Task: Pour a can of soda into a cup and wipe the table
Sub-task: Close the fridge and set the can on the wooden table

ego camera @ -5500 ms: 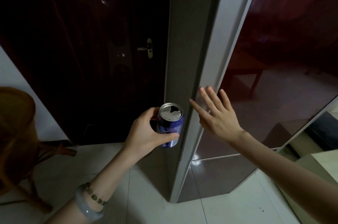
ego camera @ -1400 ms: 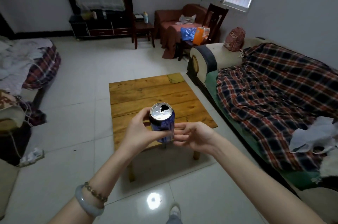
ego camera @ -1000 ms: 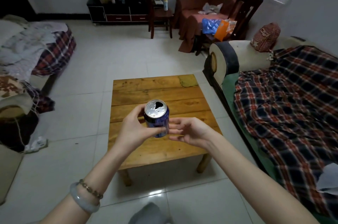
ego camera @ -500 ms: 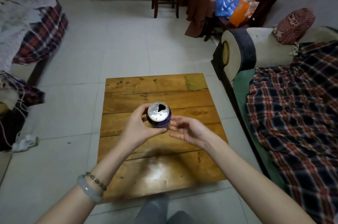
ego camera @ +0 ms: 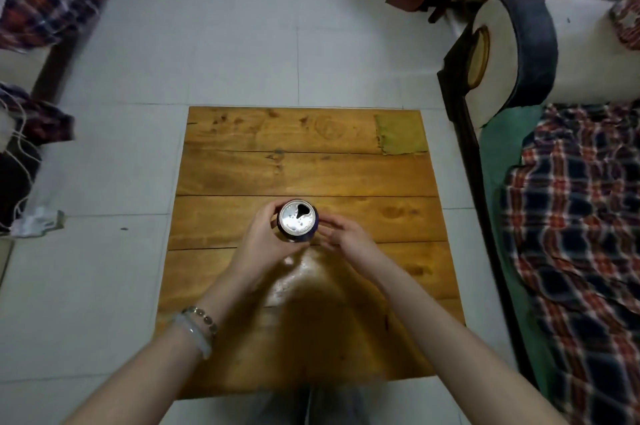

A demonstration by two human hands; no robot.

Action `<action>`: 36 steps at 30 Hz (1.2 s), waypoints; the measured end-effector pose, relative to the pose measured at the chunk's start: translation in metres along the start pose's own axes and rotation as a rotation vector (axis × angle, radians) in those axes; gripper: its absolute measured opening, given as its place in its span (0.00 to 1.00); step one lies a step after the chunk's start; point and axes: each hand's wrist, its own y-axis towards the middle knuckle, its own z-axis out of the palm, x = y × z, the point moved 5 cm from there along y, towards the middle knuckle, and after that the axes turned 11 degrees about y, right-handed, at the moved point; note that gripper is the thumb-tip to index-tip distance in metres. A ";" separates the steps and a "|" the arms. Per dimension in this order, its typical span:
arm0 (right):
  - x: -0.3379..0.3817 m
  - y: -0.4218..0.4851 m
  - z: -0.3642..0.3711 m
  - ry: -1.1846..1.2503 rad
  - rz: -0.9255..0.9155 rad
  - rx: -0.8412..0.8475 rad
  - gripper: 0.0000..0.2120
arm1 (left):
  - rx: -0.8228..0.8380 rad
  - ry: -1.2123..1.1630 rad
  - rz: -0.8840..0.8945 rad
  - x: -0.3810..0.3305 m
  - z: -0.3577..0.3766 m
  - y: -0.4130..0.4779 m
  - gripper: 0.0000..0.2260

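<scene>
Grip: left hand (ego camera: 263, 244) wrapped round the can (ego camera: 298, 220), thumb on the near side, fingers curled over the far side. It is grasping firmly by the wall, below the rim. Right hand (ego camera: 346, 239) is relaxed, fingers loose against the can's right side and not curled round it; we cannot confirm actual contact.

Can: upright, mouth open and facing up, over the middle planks of the wooden table (ego camera: 311, 168). From above we cannot tell whether its base is seated or just clear of the wood.

Surroundings: greenish square (ego camera: 400, 133) at the table's far right corner, cloth or patch, unclear. No cup in view. Sofa (ego camera: 571, 216) with a plaid cover just right of the table.

Step, as we judge it: set the can down. Keep it vertical since the mouth is open, lower it straight, feel the base land flat, then let go with the left hand. Leave room beside it for a cup.
</scene>
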 end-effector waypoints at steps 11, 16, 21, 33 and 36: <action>-0.070 0.092 -0.031 -0.190 0.024 0.030 0.26 | 0.011 0.020 -0.062 0.083 0.084 0.040 0.31; -0.085 0.104 -0.035 -0.187 0.069 0.049 0.27 | -0.005 0.067 -0.046 0.093 0.096 0.042 0.31; -0.092 0.111 -0.037 -0.220 0.135 0.064 0.28 | 0.043 0.124 -0.076 0.107 0.104 0.042 0.34; -0.048 0.053 -0.046 -0.639 0.047 0.076 0.27 | 0.195 0.296 -0.312 0.090 0.058 -0.011 0.50; -0.021 0.017 -0.034 -0.841 -0.042 0.119 0.28 | 0.169 0.376 -0.221 0.062 0.031 -0.046 0.45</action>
